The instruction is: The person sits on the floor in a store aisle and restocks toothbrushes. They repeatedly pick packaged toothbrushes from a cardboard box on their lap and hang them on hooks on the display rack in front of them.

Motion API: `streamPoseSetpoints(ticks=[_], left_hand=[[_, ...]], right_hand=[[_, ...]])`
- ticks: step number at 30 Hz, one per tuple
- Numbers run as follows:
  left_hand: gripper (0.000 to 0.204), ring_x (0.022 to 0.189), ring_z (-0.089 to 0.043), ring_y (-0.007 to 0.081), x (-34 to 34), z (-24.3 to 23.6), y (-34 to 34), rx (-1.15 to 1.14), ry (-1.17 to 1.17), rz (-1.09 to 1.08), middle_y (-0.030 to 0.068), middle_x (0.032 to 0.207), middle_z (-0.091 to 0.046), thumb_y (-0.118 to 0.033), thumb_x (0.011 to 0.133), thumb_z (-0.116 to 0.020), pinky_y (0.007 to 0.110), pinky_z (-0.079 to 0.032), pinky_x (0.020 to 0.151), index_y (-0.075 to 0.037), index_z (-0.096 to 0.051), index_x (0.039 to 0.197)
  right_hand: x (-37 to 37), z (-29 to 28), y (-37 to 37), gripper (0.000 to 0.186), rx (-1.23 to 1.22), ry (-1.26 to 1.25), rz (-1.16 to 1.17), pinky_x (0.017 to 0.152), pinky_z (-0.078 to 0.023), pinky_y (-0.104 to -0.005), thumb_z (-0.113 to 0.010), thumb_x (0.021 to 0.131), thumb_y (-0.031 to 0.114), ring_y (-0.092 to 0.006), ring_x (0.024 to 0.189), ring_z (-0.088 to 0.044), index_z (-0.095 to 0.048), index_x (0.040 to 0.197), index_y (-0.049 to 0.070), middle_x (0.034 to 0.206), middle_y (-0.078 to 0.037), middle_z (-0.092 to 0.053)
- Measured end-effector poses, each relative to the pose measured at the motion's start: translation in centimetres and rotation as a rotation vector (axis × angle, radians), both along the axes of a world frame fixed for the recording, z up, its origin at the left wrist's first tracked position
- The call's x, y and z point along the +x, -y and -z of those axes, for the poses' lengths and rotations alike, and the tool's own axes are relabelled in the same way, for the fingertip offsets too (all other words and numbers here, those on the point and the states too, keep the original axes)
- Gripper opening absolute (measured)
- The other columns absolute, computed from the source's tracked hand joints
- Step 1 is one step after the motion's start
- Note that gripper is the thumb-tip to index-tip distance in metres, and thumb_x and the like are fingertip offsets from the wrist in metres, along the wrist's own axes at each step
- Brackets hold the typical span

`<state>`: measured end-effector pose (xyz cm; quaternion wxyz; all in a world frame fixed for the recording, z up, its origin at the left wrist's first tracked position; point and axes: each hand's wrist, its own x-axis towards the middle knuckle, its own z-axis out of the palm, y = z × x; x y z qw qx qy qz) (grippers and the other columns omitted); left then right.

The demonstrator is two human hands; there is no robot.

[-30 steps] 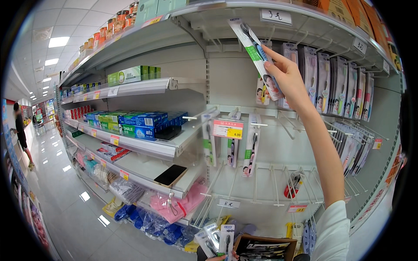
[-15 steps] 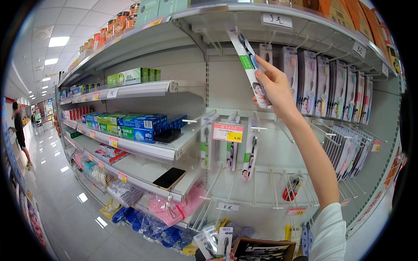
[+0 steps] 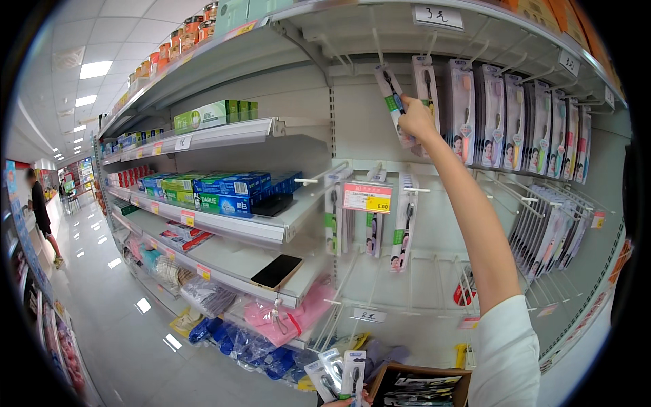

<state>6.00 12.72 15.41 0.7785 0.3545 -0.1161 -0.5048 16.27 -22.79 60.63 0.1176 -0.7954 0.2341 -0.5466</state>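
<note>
head view: right grip (image 3: pixel 417 122) clamped on toothbrush pack (image 3: pixel 392 102), left grip (image 3: pixel 339 403) around fanned packs (image 3: pixel 335 373), handwritten label (image 3: pixel 439 17) above

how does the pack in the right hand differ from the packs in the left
The single pack, in the right hand, is high up; the bunch of packs, in the left hand, is low, near the picture's bottom edge. The single pack leans, its top to the left; the bunch of packs overlaps and fans out. Both show dark-headed toothbrushes.
</note>
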Motion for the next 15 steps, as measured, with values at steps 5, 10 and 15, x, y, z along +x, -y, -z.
streamPoseSetpoints(ticks=[5,10,15], left_hand=[[0.031,0.084,-0.061,0.0219,0.3,-0.8,-0.2,-0.009,-0.081,-0.028,0.0093,0.098,-0.063,-0.019,0.086,-0.049,0.032,-0.05,0.075,-0.002,-0.057,0.111],[0.031,0.082,-0.061,0.0222,1.7,-4.4,-2.0,-0.054,-0.257,-0.287,0.0092,0.096,-0.063,-0.02,0.086,-0.049,0.032,-0.051,0.074,-0.002,-0.057,0.111],[0.046,0.112,-0.05,0.0323,3.4,-7.7,0.9,-0.508,0.082,-0.297,0.0135,0.112,-0.053,-0.016,0.08,-0.052,0.047,-0.036,0.1,0.001,-0.044,0.122]], right_hand=[[-2.0,-0.4,-1.9,0.048,-0.133,-0.139,0.139,0.083,-0.049,-0.0427,-0.065,0.068,0.01,-0.0368,0.095,-0.061,-0.054,0.111,-0.005,0.102,-0.022,-0.062],[-10.4,6.4,-14.8,0.035,-0.258,0.173,-0.462,0.061,-0.046,-0.0246,-0.062,0.076,0.005,-0.0119,0.07,-0.056,-0.057,0.111,0.003,0.083,-0.005,-0.06],[-19.1,17.9,-22.6,0.036,-0.479,-0.606,-0.625,0.044,-0.042,-0.031,-0.072,0.072,0.042,-0.0205,0.051,-0.057,-0.057,0.068,0.01,0.06,-0.002,-0.055]])
